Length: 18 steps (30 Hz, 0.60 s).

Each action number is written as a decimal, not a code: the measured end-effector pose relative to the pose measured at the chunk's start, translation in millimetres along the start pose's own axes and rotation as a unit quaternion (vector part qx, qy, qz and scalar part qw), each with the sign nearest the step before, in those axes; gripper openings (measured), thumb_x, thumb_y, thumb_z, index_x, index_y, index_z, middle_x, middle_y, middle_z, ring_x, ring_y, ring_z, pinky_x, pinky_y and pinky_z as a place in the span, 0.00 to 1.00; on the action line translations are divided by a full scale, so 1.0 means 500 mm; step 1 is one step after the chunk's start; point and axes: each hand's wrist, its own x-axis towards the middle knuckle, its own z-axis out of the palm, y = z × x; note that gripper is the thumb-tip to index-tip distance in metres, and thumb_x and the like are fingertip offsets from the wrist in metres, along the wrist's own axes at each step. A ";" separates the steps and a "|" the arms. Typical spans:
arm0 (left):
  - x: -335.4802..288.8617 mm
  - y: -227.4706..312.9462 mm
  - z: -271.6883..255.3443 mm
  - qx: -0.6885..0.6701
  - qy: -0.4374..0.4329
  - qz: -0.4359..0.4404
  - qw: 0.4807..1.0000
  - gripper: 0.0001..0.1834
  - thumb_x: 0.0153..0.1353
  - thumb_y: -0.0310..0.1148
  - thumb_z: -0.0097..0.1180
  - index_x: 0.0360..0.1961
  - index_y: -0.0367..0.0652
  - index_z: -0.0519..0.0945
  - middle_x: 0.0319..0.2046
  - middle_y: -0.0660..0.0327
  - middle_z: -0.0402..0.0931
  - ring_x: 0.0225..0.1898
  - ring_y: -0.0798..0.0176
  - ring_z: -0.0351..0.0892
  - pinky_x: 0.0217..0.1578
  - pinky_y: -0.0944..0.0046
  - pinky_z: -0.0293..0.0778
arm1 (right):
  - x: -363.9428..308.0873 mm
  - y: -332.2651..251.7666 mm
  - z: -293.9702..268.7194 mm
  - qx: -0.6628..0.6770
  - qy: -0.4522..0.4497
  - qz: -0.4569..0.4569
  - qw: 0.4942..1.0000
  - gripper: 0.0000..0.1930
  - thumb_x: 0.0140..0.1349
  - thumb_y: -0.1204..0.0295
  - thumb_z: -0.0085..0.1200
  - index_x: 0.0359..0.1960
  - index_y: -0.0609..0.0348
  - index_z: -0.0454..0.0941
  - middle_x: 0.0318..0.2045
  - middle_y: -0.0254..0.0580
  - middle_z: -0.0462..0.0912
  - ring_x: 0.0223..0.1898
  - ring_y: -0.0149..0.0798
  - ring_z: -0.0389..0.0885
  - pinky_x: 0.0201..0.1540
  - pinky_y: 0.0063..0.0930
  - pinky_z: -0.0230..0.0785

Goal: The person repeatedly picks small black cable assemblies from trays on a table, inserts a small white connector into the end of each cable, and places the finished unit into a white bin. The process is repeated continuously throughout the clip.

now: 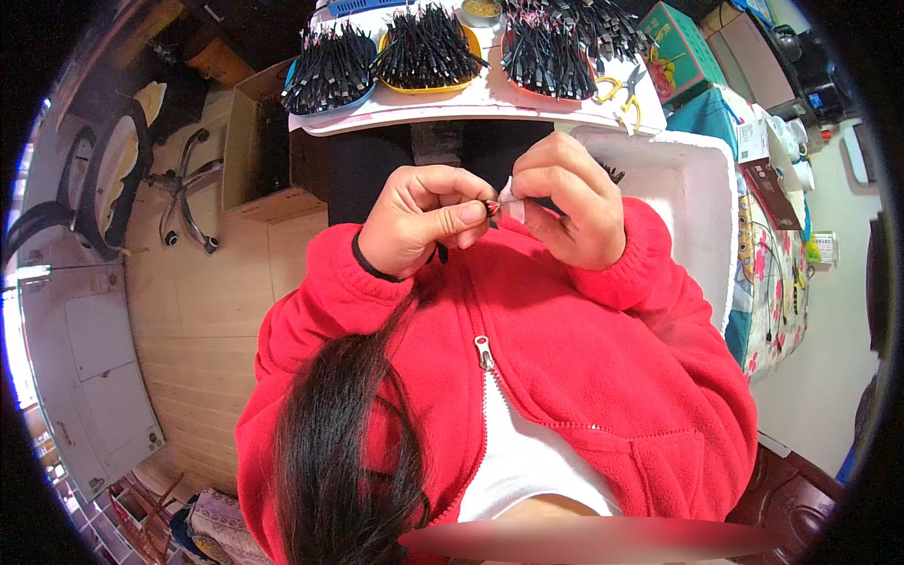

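Note:
Close in front of my chest, both hands meet at a thin black cable point(492, 205) whose tip shows some red wire. My left hand point(422, 218) is closed, pinching this cable between thumb and forefinger. Facing it, my right hand point(574, 200) is closed too, with a small white piece point(511, 202) at its fingertips, touching the cable's end. Whether the white piece is tape or a finger covering, I cannot tell. Beyond my hands, bundles of black cables with metal plugs lie in a blue tray point(327, 109), a yellow tray point(478, 47) and a reddish tray point(537, 94).
Yellow-handled scissors point(633, 89) lie on the white table point(443, 114), near a round tin point(481, 11). At my right stands a white foam box point(720, 217), with a green carton point(680, 56) behind. A cardboard box point(273, 204) and a wheeled chair base point(184, 179) are on the left.

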 end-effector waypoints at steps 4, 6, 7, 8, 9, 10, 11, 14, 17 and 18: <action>-0.013 0.015 0.010 0.247 0.054 0.055 0.966 0.08 0.61 0.24 0.56 0.39 0.32 0.81 0.26 0.62 0.78 0.25 0.74 0.74 0.27 0.74 0.69 | -0.015 0.004 0.015 0.205 -0.006 0.205 0.957 0.08 0.52 0.81 0.59 0.34 0.63 0.75 0.31 0.43 0.75 0.31 0.40 0.74 0.35 0.26 0.67; -0.017 0.020 0.016 0.309 0.073 0.088 0.944 0.08 0.61 0.24 0.56 0.40 0.33 0.81 0.27 0.63 0.78 0.26 0.75 0.73 0.28 0.75 0.69 | -0.015 0.010 0.011 0.170 0.001 0.194 0.966 0.09 0.52 0.79 0.60 0.35 0.62 0.76 0.33 0.42 0.75 0.33 0.41 0.74 0.37 0.27 0.67; -0.018 0.023 0.018 0.339 0.082 0.105 0.931 0.08 0.61 0.24 0.56 0.40 0.33 0.81 0.27 0.63 0.78 0.26 0.76 0.72 0.28 0.75 0.69 | -0.014 0.012 0.007 0.100 0.011 0.145 0.984 0.09 0.51 0.79 0.60 0.35 0.61 0.76 0.33 0.41 0.75 0.33 0.42 0.74 0.37 0.28 0.67; -0.016 0.024 0.021 0.339 0.096 0.116 0.929 0.07 0.61 0.24 0.56 0.39 0.34 0.81 0.27 0.64 0.78 0.25 0.76 0.72 0.28 0.76 0.69 | -0.011 0.014 0.003 0.032 0.025 0.092 0.995 0.10 0.50 0.79 0.61 0.35 0.60 0.76 0.33 0.41 0.75 0.34 0.42 0.74 0.37 0.28 0.67; -0.016 0.025 0.023 0.351 0.102 0.121 0.923 0.07 0.61 0.24 0.56 0.39 0.34 0.81 0.27 0.64 0.79 0.25 0.76 0.72 0.28 0.75 0.69 | -0.008 0.014 -0.003 -0.037 0.038 0.041 0.998 0.11 0.49 0.79 0.62 0.35 0.60 0.77 0.34 0.40 0.76 0.34 0.43 0.74 0.38 0.29 0.67; -0.015 0.026 0.024 0.362 0.106 0.125 0.918 0.07 0.61 0.24 0.56 0.39 0.34 0.81 0.27 0.63 0.79 0.25 0.76 0.72 0.28 0.75 0.69 | -0.006 0.010 -0.012 -0.077 0.028 0.018 0.996 0.14 0.44 0.78 0.64 0.35 0.57 0.78 0.33 0.38 0.76 0.36 0.43 0.74 0.39 0.31 0.68; -0.013 0.027 0.026 0.373 0.110 0.129 0.912 0.07 0.61 0.24 0.56 0.39 0.34 0.81 0.27 0.63 0.79 0.25 0.75 0.72 0.28 0.75 0.70 | -0.003 0.009 -0.011 -0.094 0.034 0.000 0.995 0.15 0.43 0.78 0.64 0.35 0.57 0.78 0.33 0.38 0.76 0.36 0.43 0.74 0.39 0.31 0.68; -0.006 0.030 0.024 0.396 0.101 0.140 0.902 0.08 0.61 0.24 0.57 0.40 0.34 0.81 0.28 0.62 0.80 0.27 0.75 0.74 0.29 0.74 0.70 | 0.008 0.008 0.000 -0.129 0.046 -0.044 0.990 0.17 0.38 0.78 0.66 0.33 0.56 0.78 0.32 0.37 0.76 0.35 0.42 0.73 0.38 0.32 0.68; 0.002 0.031 0.023 0.407 0.117 0.151 0.893 0.07 0.58 0.23 0.58 0.38 0.33 0.81 0.28 0.58 0.80 0.26 0.69 0.76 0.28 0.72 0.71 | 0.020 0.016 0.013 -0.149 0.069 -0.041 0.986 0.16 0.38 0.79 0.66 0.32 0.57 0.77 0.31 0.37 0.76 0.34 0.42 0.73 0.37 0.32 0.68; 0.008 0.031 0.021 0.458 0.115 0.188 0.861 0.07 0.58 0.22 0.58 0.38 0.34 0.81 0.27 0.57 0.79 0.25 0.66 0.77 0.28 0.70 0.71 | 0.021 0.016 0.011 -0.137 0.053 -0.006 0.989 0.14 0.40 0.81 0.65 0.31 0.59 0.76 0.31 0.39 0.75 0.34 0.43 0.72 0.37 0.33 0.66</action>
